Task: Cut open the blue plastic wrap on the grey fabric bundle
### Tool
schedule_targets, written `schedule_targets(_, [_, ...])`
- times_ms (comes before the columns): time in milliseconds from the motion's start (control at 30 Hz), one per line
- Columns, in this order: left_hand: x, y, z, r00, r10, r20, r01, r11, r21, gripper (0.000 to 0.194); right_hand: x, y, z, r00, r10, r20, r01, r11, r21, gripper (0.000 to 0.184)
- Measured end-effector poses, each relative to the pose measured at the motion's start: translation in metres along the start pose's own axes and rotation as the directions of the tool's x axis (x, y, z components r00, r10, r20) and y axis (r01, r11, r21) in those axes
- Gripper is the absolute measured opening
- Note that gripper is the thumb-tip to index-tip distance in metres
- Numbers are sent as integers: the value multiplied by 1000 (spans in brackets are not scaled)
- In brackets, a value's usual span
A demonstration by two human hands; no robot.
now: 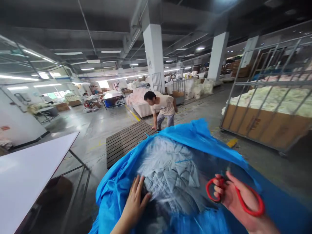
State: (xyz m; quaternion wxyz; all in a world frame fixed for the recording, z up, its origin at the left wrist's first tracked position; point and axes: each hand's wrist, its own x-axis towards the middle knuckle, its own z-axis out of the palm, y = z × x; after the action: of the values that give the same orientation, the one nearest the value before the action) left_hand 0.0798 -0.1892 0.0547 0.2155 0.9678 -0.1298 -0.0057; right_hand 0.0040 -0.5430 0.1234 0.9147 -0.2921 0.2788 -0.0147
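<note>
A large bale wrapped in blue woven plastic [114,182] lies right in front of me, its wrapping cut open. Inside, folded grey fabric [175,172] shows under clear plastic film. My left hand [136,198] rests with fingers stretched out on the near left side of the opening, touching the bale. My right hand [231,195] is closed around red-handled scissors [258,204] above the right side of the bale. The blades are blurred and mostly hidden. A loose blue strip [183,161] lies across the film.
A person [164,109] bends over a slatted wooden platform [129,139] beyond the bale. To the left stands a white-topped table [31,172]. A wheeled metal cage cart [263,120] holding pale fabric stands at the right. Concrete pillars [154,52] rise behind.
</note>
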Motion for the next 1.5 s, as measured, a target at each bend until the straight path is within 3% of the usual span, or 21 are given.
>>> schedule_targets(100, [-25, -22, 4, 999, -15, 45, 14, 999, 32, 82, -4, 36, 36, 990, -94, 108, 119, 960, -255, 34])
schedule_targets(200, [-33, -36, -13, 976, -96, 198, 87, 995, 55, 89, 2, 69, 61, 971, -217, 99, 238, 871, -429, 52])
schedule_targets(300, [-34, -42, -28, 956, -41, 292, 28, 998, 47, 76, 7, 86, 71, 925, -373, 69, 349, 766, -541, 59])
schedule_targets(367, [-36, -39, -29, 955, 66, 288, -87, 995, 58, 50, 7, 88, 70, 909, -410, 79, 373, 712, -594, 59])
schedule_targets(433, [-43, -32, -25, 952, 190, 242, -222, 968, 114, 23, 3, 87, 63, 912, -405, 62, 347, 681, -645, 60])
schedule_targets(500, [-54, -25, -21, 948, 223, 227, -269, 943, 197, 30, -2, 86, 50, 914, -403, 33, 311, 647, -696, 61])
schedule_targets(633, [-76, -17, -32, 944, 10, 331, -118, 944, 309, 63, -12, 98, 11, 883, -470, 16, 258, 457, -851, 61])
schedule_targets(700, [-84, -18, -39, 930, -4, 367, -116, 946, 303, 69, -15, 109, -10, 847, -531, 31, 248, 342, -906, 58])
schedule_targets(833, [-100, -29, -38, 905, 17, 424, -104, 977, 183, 54, -24, 128, -42, 783, -619, 70, 243, 201, -949, 55])
schedule_targets(933, [-115, -40, -29, 886, 89, 455, -165, 977, 132, 48, -38, 132, -56, 754, -644, 129, 247, 96, -964, 53])
schedule_targets(1000, [-121, -45, -25, 869, 121, 479, -208, 969, 132, 51, -50, 129, -64, 756, -647, 93, 206, 101, -973, 54])
schedule_targets(1100, [-116, -46, -29, 878, 130, 460, -191, 977, 90, 62, -62, 122, -70, 768, -634, -93, 54, 208, -977, 60])
schedule_targets(1200, [-103, -45, -40, 901, 171, 398, -205, 978, 45, 60, -68, 122, -56, 756, -635, -159, 71, 321, -944, 64])
schedule_targets(1300, [-91, -43, -51, 872, 242, 425, -299, 951, 73, 47, -66, 141, -18, 773, -609, -181, 171, 475, -863, 66])
schedule_targets(1400, [-80, -38, -65, 790, 314, 526, -427, 898, 106, 47, -56, 176, 34, 848, -500, -175, 203, 611, -765, 66])
schedule_targets(1500, [-72, -35, -81, 718, 436, 543, -588, 797, 138, 55, -45, 213, 79, 916, -400, -7, 257, 601, -757, 56])
